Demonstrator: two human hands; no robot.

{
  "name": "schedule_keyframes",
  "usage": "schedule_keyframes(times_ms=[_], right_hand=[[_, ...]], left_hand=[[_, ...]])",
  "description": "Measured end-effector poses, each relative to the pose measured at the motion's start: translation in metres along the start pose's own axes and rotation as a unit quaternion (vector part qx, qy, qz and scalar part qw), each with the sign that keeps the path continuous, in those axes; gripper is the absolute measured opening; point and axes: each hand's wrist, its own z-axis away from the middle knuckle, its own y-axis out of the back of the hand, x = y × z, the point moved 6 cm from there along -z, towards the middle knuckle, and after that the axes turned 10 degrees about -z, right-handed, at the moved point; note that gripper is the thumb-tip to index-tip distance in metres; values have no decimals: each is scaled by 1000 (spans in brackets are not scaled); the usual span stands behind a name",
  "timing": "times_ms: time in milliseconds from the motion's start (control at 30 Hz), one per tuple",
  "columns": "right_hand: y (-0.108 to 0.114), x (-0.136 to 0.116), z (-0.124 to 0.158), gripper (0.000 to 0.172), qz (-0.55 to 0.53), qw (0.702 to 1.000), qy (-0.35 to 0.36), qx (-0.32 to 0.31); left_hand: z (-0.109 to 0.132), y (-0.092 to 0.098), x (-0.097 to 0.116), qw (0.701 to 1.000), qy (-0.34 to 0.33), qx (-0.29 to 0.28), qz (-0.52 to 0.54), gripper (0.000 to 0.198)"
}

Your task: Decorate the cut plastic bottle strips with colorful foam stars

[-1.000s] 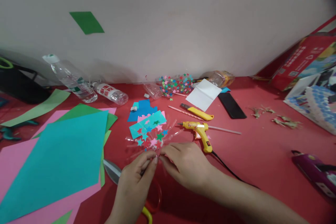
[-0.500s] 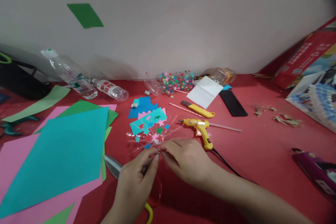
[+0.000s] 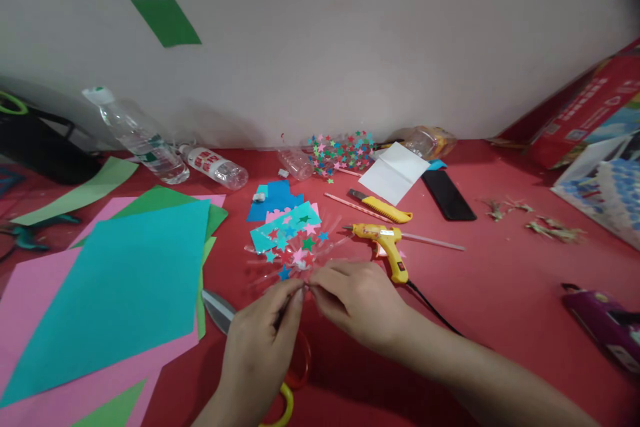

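My left hand (image 3: 265, 333) and my right hand (image 3: 357, 300) meet at their fingertips, both pinched closed. Whatever lies between the fingers is too small to make out. Just beyond the fingertips spreads a spray of clear plastic strips (image 3: 260, 273) bearing paper stars (image 3: 309, 244) in red, blue, green and pink. Whether the fingers touch the strips I cannot tell. Partly beneath my left hand lie scissors (image 3: 219, 310), with red and yellow handle loops. To the right of the spray rests a yellow hot glue gun (image 3: 377, 233), close to my right hand.
Coloured paper sheets (image 3: 120, 287) cover the left side. Clear bottles (image 3: 215, 167), a second star-covered plastic piece (image 3: 343, 150), a utility knife (image 3: 387, 208), white paper (image 3: 393, 173) and a black phone (image 3: 449, 195) lie farther back. A purple device (image 3: 603, 323) sits at right.
The whole view has shifted slightly, with things appearing a little farther right. My hands stay pinched together at nearly the same place by the star spray.
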Motion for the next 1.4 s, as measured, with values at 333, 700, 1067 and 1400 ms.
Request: schedule_keyframes(times_ms=[333,700,1067,1400], right_hand=[[-2,1,2,18,2,1000,-13,8],[7,-4,6,15,35,994,50,91],[3,-15,4,17,138,977,133,93],[-1,-16,4,14,170,969,159,86]], left_hand=[[-2,8,8,999,-36,26,-29,17],[-9,36,0,983,-78,167,-26,17],[-15,10,-22,994,1,91,55,23],[-15,6,-19,995,-10,74,65,24]])
